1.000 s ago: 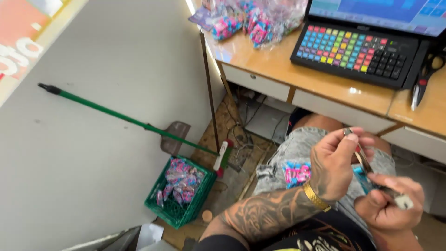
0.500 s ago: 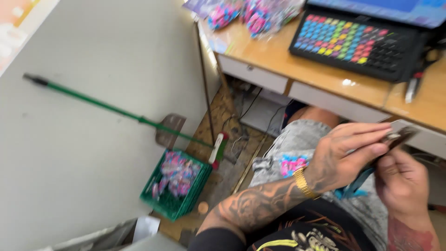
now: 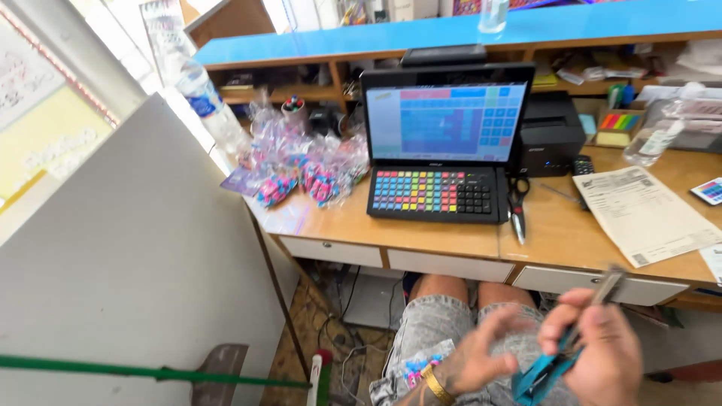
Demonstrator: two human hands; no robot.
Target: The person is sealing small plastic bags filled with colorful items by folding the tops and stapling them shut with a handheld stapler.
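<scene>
The right hand (image 3: pixel 602 357) is low, below the front edge of the wooden surface (image 3: pixel 444 233), above the person's lap. Its fingers are closed around a thin grey flat object (image 3: pixel 608 287) that sticks up and tilts toward the surface, and a blue strap (image 3: pixel 543 374) hangs from the same grip down to the lower edge of the view. The object is blurred, so I cannot tell what kind of thing it is. The left hand (image 3: pixel 481 353) is just beside the right one, with fingers spread apart and holding nothing; its fingertips are near the blue strap, but I cannot tell if they touch it. A gold bracelet (image 3: pixel 434 383) sits on the left wrist. Both hands are over the grey shorts (image 3: pixel 436 331).

On the surface, near the middle, stands a screen (image 3: pixel 445 120) with a colourful keyboard (image 3: pixel 432 192) in front of it. Scissors (image 3: pixel 517 203) lie just right of the keyboard, near the front edge. A printed paper sheet (image 3: pixel 643 214) lies toward the right edge. At the left end there is a pile of small clear bags with pink and blue contents (image 3: pixel 301 169). A black printer (image 3: pixel 553 131) stands behind, right of the screen. A green stick (image 3: pixel 150 372) crosses the floor area at lower left.
</scene>
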